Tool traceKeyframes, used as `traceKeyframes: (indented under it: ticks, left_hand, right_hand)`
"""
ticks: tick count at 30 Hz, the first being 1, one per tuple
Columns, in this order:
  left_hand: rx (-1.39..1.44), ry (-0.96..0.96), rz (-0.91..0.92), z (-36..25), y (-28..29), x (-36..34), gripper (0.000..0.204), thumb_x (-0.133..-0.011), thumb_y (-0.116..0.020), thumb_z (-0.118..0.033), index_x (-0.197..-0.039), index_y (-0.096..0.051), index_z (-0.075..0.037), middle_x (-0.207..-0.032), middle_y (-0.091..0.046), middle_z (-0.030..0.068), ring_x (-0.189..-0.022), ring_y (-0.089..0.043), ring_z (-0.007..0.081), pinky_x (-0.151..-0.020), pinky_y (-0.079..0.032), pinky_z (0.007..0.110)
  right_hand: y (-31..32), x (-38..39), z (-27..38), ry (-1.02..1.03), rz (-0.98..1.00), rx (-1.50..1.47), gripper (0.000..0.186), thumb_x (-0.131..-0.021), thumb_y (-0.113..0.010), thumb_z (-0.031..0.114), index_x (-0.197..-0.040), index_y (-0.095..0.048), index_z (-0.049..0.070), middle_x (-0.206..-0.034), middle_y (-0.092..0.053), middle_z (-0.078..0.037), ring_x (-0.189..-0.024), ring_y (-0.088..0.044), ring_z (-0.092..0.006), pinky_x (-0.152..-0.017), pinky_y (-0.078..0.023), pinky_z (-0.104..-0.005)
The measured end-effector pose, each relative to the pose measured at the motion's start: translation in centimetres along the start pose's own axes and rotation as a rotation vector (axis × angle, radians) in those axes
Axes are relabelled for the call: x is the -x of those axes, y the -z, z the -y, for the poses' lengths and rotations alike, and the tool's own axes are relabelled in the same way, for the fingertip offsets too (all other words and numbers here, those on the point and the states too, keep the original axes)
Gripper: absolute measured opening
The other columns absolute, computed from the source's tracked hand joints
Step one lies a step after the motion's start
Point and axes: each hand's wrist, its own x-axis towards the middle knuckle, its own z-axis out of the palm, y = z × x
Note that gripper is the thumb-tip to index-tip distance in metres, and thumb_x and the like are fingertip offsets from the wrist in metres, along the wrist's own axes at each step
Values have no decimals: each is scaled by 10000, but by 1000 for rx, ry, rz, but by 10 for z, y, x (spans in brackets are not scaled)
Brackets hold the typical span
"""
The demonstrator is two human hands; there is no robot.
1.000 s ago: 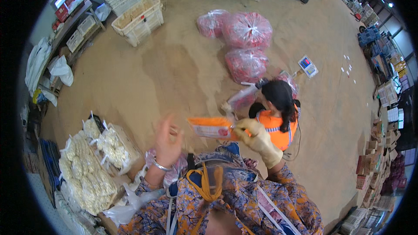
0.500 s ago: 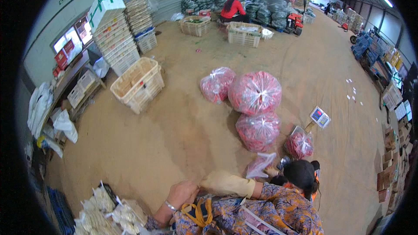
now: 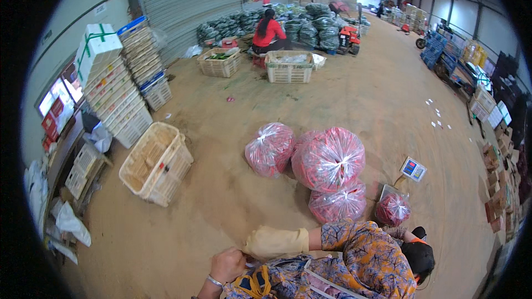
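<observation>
Tan packed-earth floor (image 3: 343, 94) takes up most of the view and lies open from 11 o'clock through 2 o'clock as far as the distant crates. Stacked white crates (image 3: 119, 86) line the wall at 10 o'clock, and a tilted cream basket (image 3: 155, 163) sits just below them. Three clear sacks of red produce (image 3: 327, 158) touch one another at centre. A smaller red bag (image 3: 392, 209) rests on a flat scale at 4 o'clock, its display unit (image 3: 413, 169) just beside it. A co-worker in orange (image 3: 418, 252) crouches at 5 o'clock, close against the wearer's right sleeve.

Both hands meet low at 6 o'clock, against the patterned clothing (image 3: 354, 254). The gloved right hand (image 3: 274, 242) lies flat with its fingers together, and no object is visible in it. The bare left hand (image 3: 227, 264) has its fingers curled together at the yellow strap (image 3: 252, 282) on the chest; whether they pinch the strap cannot be told.

Judgement: the step in hand is adjusting glove or strap, not handling produce. Any next reach toward the sacks calls for a forward lean. Room is free ahead and to the left, but tight on the right beside the co-worker.
</observation>
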Motion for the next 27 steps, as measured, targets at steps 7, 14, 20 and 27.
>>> traceKeyframes:
  ticks: [7,14,20,27]
  left_hand:
    - [11,-137,113,108,30,-119,142,-768,-591,-187,-683,-559,-77,-711,-562,90,-605,-584,293,-499,-469,410]
    - [-115,-241,-53,186,42,-253,71,-738,-587,-157,-711,-547,-105,-687,-540,71,-577,-575,268,-469,-458,386]
    - [-198,-213,-158,267,65,-349,104,-723,-600,-152,-671,-524,-104,-634,-513,80,-567,-566,267,-469,-451,378]
    - [-141,-27,-258,348,95,-428,145,-740,-632,-188,-693,-536,-90,-636,-515,90,-565,-564,279,-477,-454,388]
  right_hand:
    - [43,-83,-109,-90,-19,-46,172,-766,-586,201,-756,-617,33,-718,-636,-164,-679,-637,-355,-584,-500,-436]
    - [55,-142,-239,-445,-191,-262,147,-786,-561,193,-776,-606,53,-751,-631,-194,-731,-614,-388,-631,-497,-469]
    - [76,-216,-351,-460,-386,-534,138,-813,-568,179,-823,-602,47,-782,-617,-176,-750,-591,-387,-644,-477,-434]
    - [109,-309,-461,-456,-249,-751,149,-837,-573,172,-881,-627,41,-809,-635,-166,-738,-622,-327,-651,-485,-382]
